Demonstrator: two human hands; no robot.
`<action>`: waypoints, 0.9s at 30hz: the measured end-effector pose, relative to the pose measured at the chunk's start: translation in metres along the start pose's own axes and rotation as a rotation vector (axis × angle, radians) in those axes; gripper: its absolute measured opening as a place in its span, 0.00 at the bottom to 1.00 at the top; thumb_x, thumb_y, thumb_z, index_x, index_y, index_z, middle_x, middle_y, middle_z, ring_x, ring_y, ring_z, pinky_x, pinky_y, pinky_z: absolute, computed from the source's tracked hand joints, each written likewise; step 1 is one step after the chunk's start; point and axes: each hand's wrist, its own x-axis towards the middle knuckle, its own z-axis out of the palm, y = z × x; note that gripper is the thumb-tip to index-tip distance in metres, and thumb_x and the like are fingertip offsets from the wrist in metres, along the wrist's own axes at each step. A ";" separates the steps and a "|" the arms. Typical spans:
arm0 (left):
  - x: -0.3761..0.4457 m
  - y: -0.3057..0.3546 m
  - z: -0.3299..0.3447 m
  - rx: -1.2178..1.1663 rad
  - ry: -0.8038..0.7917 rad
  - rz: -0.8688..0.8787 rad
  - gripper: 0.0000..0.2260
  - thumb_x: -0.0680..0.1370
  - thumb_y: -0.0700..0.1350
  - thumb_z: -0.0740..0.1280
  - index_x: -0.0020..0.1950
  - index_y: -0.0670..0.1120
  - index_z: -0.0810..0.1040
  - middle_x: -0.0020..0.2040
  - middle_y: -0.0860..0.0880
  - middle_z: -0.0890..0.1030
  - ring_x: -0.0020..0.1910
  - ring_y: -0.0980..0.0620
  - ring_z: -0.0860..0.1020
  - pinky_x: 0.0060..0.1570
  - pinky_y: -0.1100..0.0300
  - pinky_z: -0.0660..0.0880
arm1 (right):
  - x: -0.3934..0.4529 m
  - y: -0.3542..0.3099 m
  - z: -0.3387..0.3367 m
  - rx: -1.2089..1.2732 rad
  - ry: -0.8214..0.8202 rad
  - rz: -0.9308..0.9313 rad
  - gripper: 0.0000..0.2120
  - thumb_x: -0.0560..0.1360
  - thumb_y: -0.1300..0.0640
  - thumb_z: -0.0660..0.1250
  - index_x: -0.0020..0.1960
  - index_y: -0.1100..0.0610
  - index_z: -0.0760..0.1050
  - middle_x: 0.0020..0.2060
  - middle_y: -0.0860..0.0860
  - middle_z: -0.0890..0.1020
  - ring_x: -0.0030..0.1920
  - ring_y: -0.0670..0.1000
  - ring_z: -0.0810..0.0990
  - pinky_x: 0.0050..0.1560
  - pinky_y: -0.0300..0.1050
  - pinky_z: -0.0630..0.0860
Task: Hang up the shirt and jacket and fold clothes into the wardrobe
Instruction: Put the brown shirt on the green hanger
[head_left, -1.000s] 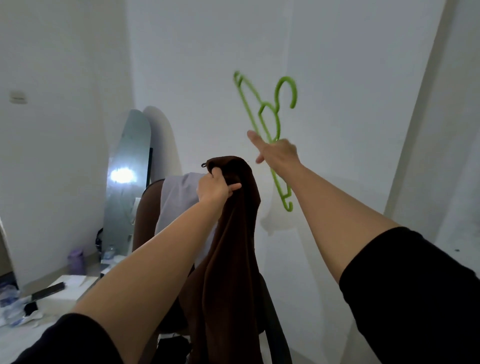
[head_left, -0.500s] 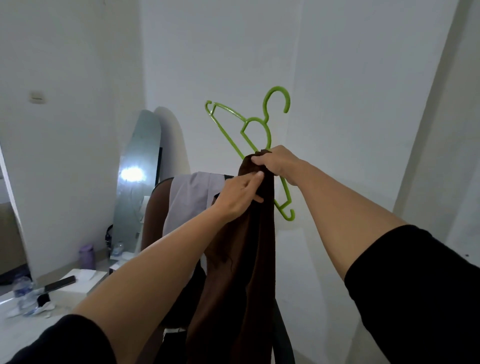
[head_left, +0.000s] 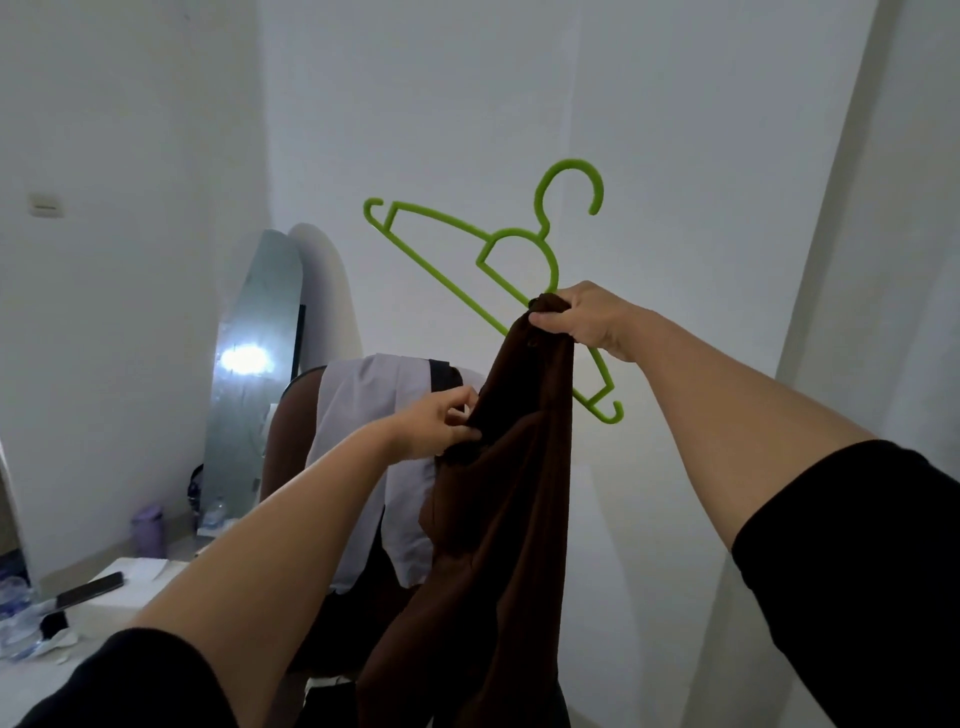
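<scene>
The brown garment (head_left: 498, 519) is a dark chocolate cloth, soft and matte, hanging in long loose folds from the top of the view down past the lower edge. Its top end is bunched into a narrow peak, held up in the air in front of the white wall (head_left: 675, 156). The right hand (head_left: 582, 319) has its fingers curled round that peak and pinches it together with the lower arm of the green hanger (head_left: 498, 275). The left hand (head_left: 441, 426) sits lower, its fingers closed on a fold at the garment's left edge.

There is one hanger: thin bright green plastic, tilted, with a rounded hook at the upper right, a half-round loop under the neck, and a small upturned notch at each arm tip. One arm tip points up and left; the other shows below the right hand, beside the cloth.

Behind the garment stands one chair (head_left: 291, 415) with a rounded brown back. One pale lilac-grey shirt (head_left: 363, 415), smooth and thin, is draped over it.

One tall mirror (head_left: 249, 374) with a rounded top leans in the corner and reflects a bright light. On the white worktop (head_left: 130, 592) at the lower left lies one flat black phone (head_left: 88, 590). One small purple container (head_left: 148, 530) stands on the floor near the mirror.
</scene>
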 end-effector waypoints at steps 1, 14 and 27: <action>0.000 -0.001 -0.003 0.011 -0.025 0.001 0.08 0.78 0.35 0.62 0.48 0.48 0.71 0.50 0.48 0.77 0.51 0.54 0.77 0.47 0.64 0.78 | -0.001 0.004 -0.003 -0.014 0.010 0.011 0.13 0.77 0.54 0.66 0.58 0.59 0.77 0.53 0.55 0.80 0.55 0.53 0.77 0.55 0.43 0.71; 0.008 0.013 -0.057 0.126 0.340 -0.107 0.25 0.76 0.32 0.61 0.70 0.51 0.71 0.65 0.46 0.75 0.55 0.46 0.78 0.52 0.58 0.78 | 0.001 0.056 -0.005 -0.035 0.071 0.029 0.07 0.78 0.62 0.63 0.50 0.60 0.80 0.42 0.53 0.79 0.48 0.50 0.75 0.44 0.37 0.70; 0.025 0.031 -0.069 0.133 0.349 -0.287 0.23 0.77 0.34 0.59 0.70 0.50 0.70 0.44 0.50 0.75 0.40 0.54 0.75 0.36 0.64 0.74 | -0.006 0.057 -0.027 0.101 -0.014 -0.060 0.31 0.79 0.50 0.61 0.73 0.31 0.48 0.50 0.42 0.69 0.43 0.49 0.68 0.41 0.41 0.67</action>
